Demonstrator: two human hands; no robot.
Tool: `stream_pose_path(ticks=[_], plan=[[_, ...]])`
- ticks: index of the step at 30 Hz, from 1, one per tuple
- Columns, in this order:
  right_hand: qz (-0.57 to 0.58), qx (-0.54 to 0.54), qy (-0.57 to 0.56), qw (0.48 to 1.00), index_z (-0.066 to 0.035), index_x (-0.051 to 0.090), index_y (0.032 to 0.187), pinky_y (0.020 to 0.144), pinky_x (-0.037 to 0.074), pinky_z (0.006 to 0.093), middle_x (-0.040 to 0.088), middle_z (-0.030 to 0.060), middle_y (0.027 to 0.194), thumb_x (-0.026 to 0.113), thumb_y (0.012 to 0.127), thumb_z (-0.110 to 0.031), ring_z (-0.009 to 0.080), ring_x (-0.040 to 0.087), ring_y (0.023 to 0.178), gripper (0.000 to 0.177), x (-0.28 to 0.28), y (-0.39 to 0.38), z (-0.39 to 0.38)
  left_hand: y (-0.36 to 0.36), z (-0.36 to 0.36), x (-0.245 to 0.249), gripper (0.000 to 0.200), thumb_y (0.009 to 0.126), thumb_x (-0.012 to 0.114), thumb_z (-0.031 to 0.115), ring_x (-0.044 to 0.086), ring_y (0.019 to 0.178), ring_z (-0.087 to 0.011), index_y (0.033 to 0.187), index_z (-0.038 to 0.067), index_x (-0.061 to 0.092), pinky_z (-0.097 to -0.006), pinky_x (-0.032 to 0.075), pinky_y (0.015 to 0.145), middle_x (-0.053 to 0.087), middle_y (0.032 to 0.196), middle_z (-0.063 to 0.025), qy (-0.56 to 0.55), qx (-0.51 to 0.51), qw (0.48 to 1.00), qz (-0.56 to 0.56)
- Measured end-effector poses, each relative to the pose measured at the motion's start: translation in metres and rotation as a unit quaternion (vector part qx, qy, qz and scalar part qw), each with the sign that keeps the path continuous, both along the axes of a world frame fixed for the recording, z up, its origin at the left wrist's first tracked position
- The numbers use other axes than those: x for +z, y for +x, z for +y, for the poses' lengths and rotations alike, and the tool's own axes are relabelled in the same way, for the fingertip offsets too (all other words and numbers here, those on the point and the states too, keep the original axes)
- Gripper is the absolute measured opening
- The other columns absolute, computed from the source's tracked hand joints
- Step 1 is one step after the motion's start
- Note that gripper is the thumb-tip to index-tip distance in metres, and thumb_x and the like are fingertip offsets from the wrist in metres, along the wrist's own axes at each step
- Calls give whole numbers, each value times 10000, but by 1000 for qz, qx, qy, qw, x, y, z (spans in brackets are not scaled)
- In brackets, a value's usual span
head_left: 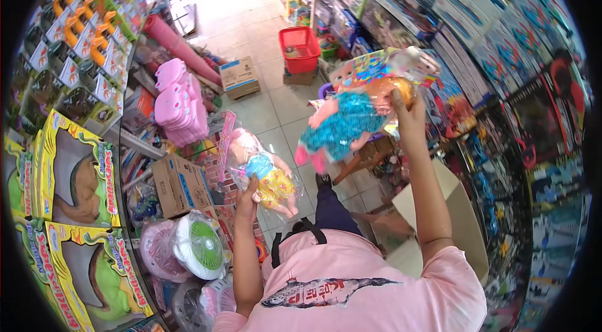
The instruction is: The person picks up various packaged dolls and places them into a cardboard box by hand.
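My left hand (247,199) is closed on the plastic wrap of a small bagged doll (271,183) with a blue top and a yellow skirt. The doll hangs tilted over the tiled floor. Out to the right, my right hand (406,114) grips a larger bagged doll (351,120) dressed in shiny turquoise, near its orange part. Behind that doll is another wrapped toy (370,68) with a colourful card; whether my right hand holds it too, I cannot tell.
Boxed dinosaur toys (81,188) line the left shelves, with wrapped fans (199,245) beside them. Pink plastic items (182,103), a carton (239,77) and a red basket (299,48) stand ahead. An open carton (448,213) is at lower right, by shelves of packaged toys (464,9).
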State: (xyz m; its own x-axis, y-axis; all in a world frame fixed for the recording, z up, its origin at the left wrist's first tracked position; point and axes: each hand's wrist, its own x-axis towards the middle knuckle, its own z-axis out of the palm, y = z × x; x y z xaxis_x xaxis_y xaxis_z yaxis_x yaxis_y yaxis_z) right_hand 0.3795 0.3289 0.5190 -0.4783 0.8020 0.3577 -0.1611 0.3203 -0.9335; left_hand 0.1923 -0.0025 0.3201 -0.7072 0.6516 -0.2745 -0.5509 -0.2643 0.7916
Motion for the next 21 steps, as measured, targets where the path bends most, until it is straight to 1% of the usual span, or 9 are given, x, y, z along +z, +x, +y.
stream_pose_path(ticks=[5,7,8,9,11,12,15,16,21], plan=[[-12,-74,-32,997,14,527,1219,831,482,284,632,62,1030,642,950,-308,126,596,928,436,-26,77,-47,24,-1,-11,447,931,637,176,535,1169,-162,1325,21,493,-335,400,1019,571,1253,-54,-2,-86,996,-34],[-6,-151,-50,987,17,536,1210,837,480,283,632,68,1024,621,955,-375,128,592,923,475,-38,113,-60,40,7,-5,443,926,642,169,546,1135,-151,1317,22,492,-326,417,993,573,1223,-45,-5,-129,992,5],[-32,-214,-39,975,11,541,1198,811,492,286,625,72,1026,617,934,-468,130,596,899,552,-47,136,-63,49,11,0,443,926,642,169,546,1135,-151,1317,22,492,-326,417,993,573,1223,-45,-4,-149,989,1],[-36,-234,-39,971,11,541,1198,811,492,286,625,72,1026,617,934,-468,130,596,899,552,-54,162,-66,57,17,5,441,924,643,165,553,1121,-148,1313,22,490,-322,427,977,575,1212,-45,5,-177,984,-3],[2,-245,-189,951,9,537,1188,768,504,286,618,75,1034,623,909,-528,131,600,874,611,-64,212,-76,75,28,6,439,922,643,160,559,1106,-144,1309,23,487,-318,436,961,577,1201,-45,13,-223,975,-9],[49,-252,-212,943,3,524,1190,749,526,300,618,80,1048,640,879,-564,145,623,877,657,-59,230,-86,83,32,4,434,923,637,154,563,1099,-145,1309,24,485,-317,443,949,579,1198,-47,13,-249,968,-6],[137,-280,-223,924,-20,498,1244,796,555,353,624,83,1100,581,892,-602,187,644,961,685,-61,281,-108,110,55,6,422,928,623,144,568,1091,-147,1307,24,480,-317,451,937,581,1193,-50,18,-304,952,-6],[155,-295,-222,916,-32,472,1276,831,551,357,616,90,1152,594,883,-602,201,639,1007,702,-60,297,-116,122,62,7,414,932,614,141,569,1090,-150,1306,25,479,-318,454,936,583,1190,-50,22,-316,949,-10],[203,-388,-180,881,-46,472,1281,885,526,348,606,78,1173,590,891,-593,189,622,1042,682,-65,388,-154,165,111,1,420,950,598,174,579,1088,-166,1320,28,463,-333,458,950,584,1188,-53,15,-398,917,-2]])
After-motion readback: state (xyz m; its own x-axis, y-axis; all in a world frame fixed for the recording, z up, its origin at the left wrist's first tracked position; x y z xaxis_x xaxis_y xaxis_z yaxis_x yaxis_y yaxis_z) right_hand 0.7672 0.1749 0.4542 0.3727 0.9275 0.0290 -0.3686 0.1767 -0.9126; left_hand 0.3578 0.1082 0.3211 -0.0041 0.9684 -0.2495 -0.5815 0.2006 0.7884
